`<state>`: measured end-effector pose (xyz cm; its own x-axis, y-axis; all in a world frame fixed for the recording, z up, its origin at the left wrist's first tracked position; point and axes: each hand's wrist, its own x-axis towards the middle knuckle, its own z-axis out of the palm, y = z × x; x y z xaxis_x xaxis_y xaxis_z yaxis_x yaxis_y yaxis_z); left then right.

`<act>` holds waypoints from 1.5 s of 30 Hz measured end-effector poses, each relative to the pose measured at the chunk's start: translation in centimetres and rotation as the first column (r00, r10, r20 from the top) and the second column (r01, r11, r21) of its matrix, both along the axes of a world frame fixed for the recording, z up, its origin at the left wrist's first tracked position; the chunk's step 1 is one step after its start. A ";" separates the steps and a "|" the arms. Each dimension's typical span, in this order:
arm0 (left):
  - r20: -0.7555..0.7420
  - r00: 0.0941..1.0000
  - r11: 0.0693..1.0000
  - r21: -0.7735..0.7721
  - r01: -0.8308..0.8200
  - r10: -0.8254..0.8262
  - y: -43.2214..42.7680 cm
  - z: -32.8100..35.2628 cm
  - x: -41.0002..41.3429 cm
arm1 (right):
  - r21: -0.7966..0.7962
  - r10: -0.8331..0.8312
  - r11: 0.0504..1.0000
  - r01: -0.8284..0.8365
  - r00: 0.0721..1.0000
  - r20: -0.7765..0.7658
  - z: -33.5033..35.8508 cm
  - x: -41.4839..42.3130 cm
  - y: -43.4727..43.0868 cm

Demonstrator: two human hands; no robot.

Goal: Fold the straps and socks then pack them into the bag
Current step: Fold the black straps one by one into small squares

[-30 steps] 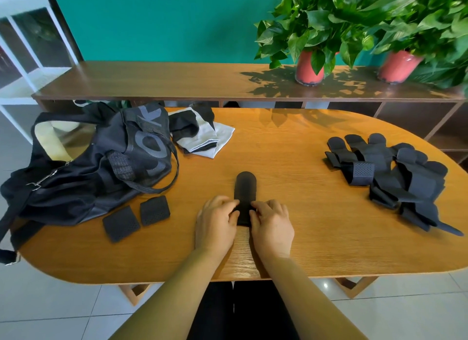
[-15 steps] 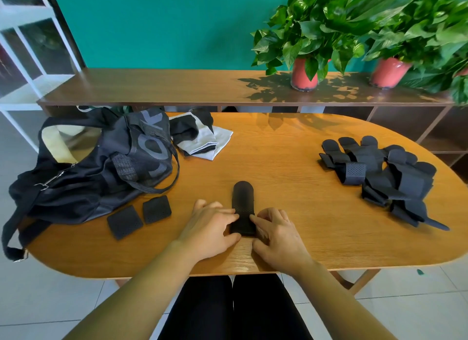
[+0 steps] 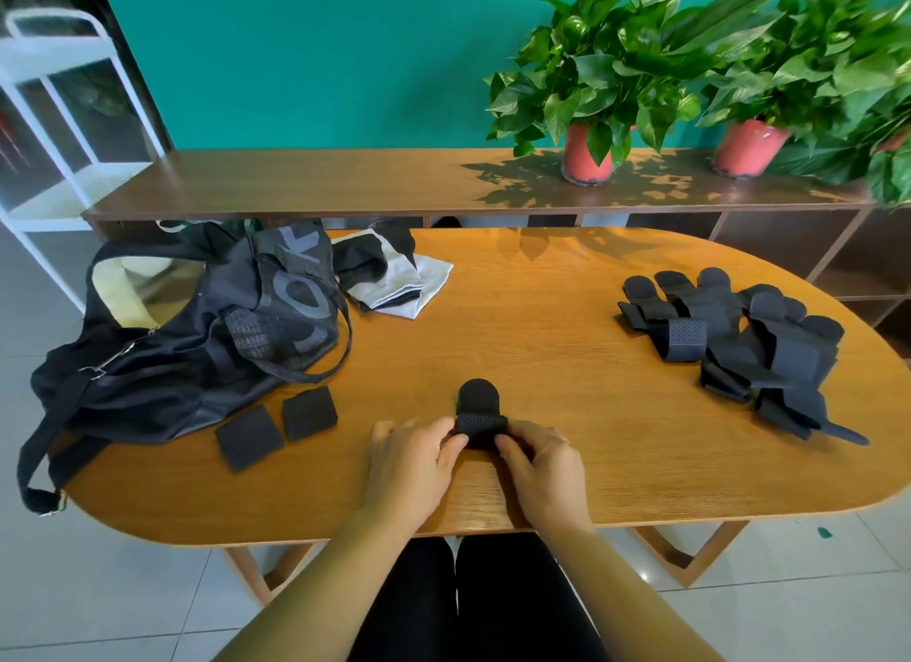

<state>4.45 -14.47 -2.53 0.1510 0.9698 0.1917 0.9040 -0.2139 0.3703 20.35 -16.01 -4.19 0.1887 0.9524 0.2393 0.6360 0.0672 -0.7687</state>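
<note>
A black strap (image 3: 478,412) lies near the table's front edge, its near end rolled up over the flat rounded far end. My left hand (image 3: 411,457) pinches the roll's left side and my right hand (image 3: 540,459) pinches its right side. Two folded black strap squares (image 3: 276,427) rest to the left, beside the open black bag (image 3: 192,326). Black and white socks (image 3: 394,279) sit behind the bag. A pile of unfolded black straps (image 3: 739,341) covers the table's right side.
The oval wooden table (image 3: 542,316) has a long wooden shelf unit (image 3: 345,183) behind it with two potted plants (image 3: 591,99). A white rack (image 3: 59,119) stands at the far left. The bag's shoulder strap (image 3: 37,464) hangs over the left table edge.
The strap lay flat and long before; both hands have rolled its near end up and forward, so it is now shorter. The view shifted slightly.
</note>
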 end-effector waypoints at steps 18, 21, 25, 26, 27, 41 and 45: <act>-0.030 0.985 0.984 -0.042 -0.174 0.173 1.8 0.2 2.5 | -0.079 -0.201 0.971 0.225 0.951 0.235 0.2 -2.1 2.1; -0.024 0.998 0.998 0.018 -0.066 0.067 2.0 -0.3 2.2 | 0.005 -0.190 0.981 0.194 0.955 0.226 -0.2 -2.0 1.8; -0.056 0.998 0.998 0.056 0.030 -0.026 2.3 -0.6 1.7 | 0.235 -0.106 0.972 0.018 0.924 0.368 -1.1 -1.9 1.0; -0.065 0.997 0.997 0.049 0.051 -0.048 2.3 -0.6 1.7 | 0.251 -0.085 0.968 -0.022 0.910 0.406 -1.1 -2.0 0.9; -0.077 0.995 0.997 0.041 0.070 -0.067 2.4 -0.7 1.6 | 0.250 -0.074 0.968 -0.040 0.900 0.430 -1.0 -2.0 0.9; -0.339 0.940 0.988 0.156 0.016 0.039 2.6 -0.1 -6.5 | -0.146 0.409 0.912 -0.382 0.842 0.353 1.0 -7.1 5.1; -0.404 0.912 0.992 0.124 -0.025 0.073 2.5 0.1 -9.4 | -0.198 0.498 0.867 -0.457 0.801 0.331 0.9 -10.0 6.4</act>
<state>-4.91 -11.98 -2.45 0.1920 0.9533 0.2329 0.9813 -0.1840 -0.0559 10.34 -9.60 -3.28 -0.3768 0.9214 0.0950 0.7754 0.3698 -0.5119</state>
